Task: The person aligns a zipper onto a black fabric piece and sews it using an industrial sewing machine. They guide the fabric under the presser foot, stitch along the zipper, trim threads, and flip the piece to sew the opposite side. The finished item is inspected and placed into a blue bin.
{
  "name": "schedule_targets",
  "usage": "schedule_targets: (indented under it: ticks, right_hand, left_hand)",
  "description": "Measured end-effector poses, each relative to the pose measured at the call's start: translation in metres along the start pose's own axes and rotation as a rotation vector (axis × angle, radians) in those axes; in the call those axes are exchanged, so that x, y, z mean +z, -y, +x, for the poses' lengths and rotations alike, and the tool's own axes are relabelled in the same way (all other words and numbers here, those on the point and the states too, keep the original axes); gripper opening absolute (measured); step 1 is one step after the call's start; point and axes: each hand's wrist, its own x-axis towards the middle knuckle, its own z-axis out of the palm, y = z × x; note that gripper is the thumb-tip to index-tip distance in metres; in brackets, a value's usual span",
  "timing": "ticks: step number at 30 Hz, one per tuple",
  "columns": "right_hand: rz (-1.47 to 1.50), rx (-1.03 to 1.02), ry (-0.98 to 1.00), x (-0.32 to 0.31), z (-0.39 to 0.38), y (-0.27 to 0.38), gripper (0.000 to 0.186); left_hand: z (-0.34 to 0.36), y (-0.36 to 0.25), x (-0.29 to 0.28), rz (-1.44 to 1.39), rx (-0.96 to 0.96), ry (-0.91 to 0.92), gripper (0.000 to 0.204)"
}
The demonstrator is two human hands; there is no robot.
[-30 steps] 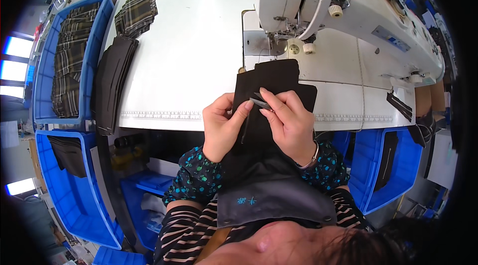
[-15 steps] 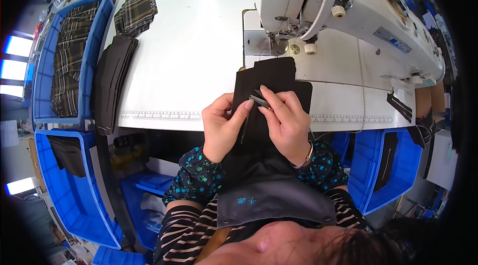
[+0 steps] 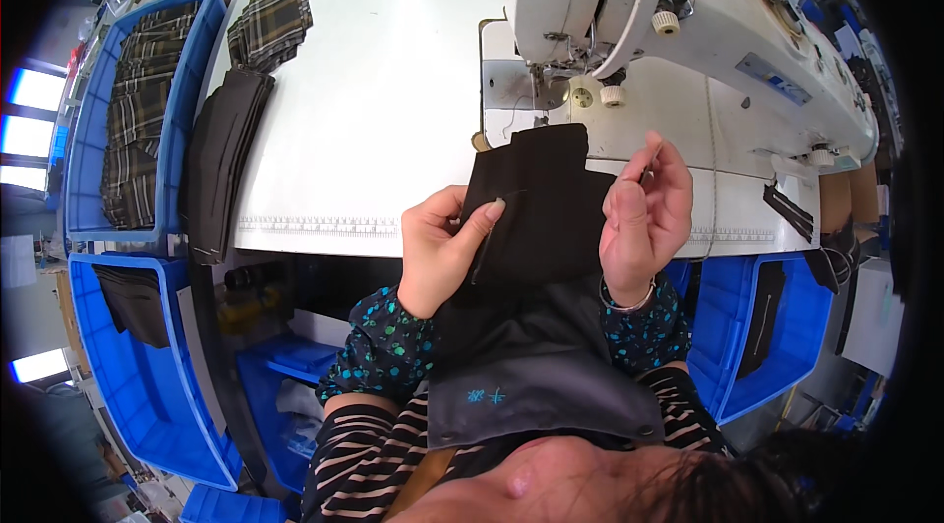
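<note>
While the dark apron (image 3: 541, 380) fills the near edge of my view, my left hand (image 3: 441, 248) pinches the left side of the black fabric piece (image 3: 536, 203), thumb on top, at the near edge of the white sewing table (image 3: 374, 100). That piece hangs over the table's front edge and reaches toward the needle. My right hand (image 3: 644, 218) is raised beside the fabric's right edge, fingers curled, pinching a small dark tool I can't identify. Farther back stands the white sewing machine (image 3: 678, 22). Along the table's left edge lie a stack of black fabric (image 3: 221, 164) and plaid pieces (image 3: 270, 22); blue bins (image 3: 88, 130) sit beyond.
</note>
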Motion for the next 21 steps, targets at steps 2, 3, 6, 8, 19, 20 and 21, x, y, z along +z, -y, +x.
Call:
schedule_targets:
  ticks: [2,3,6,8,19,20,21]
  right_hand:
    - [-0.156,-0.012,0.073,-0.004,0.006,0.002,0.044]
    - [-0.253,-0.006,0.127,-0.007,0.007,0.004,0.042]
    - [-0.444,0.078,0.308,0.007,0.005,0.009,0.035]
    - [-0.475,0.003,0.405,0.016,0.003,0.002,0.035]
    - [-0.382,-0.158,0.336,0.008,0.005,0.014,0.010]
    - [-0.398,-0.198,0.234,-0.003,0.012,0.011,0.006]
    - [-0.460,-0.135,0.173,-0.018,0.018,0.010,0.008]
  left_hand:
    - [0.001,-0.002,-0.001,-0.013,-0.002,0.008,0.016]
    - [0.001,-0.001,-0.001,-0.006,-0.003,0.006,0.016]
    - [0.002,0.000,-0.001,0.012,-0.004,0.007,0.016]
    - [0.002,0.001,-0.002,0.020,0.001,0.015,0.016]
    - [0.002,0.003,-0.003,0.035,-0.020,0.018,0.016]
    - [0.002,0.004,-0.004,0.038,-0.017,0.019,0.016]
    - [0.003,0.004,-0.003,0.026,-0.016,0.024,0.016]
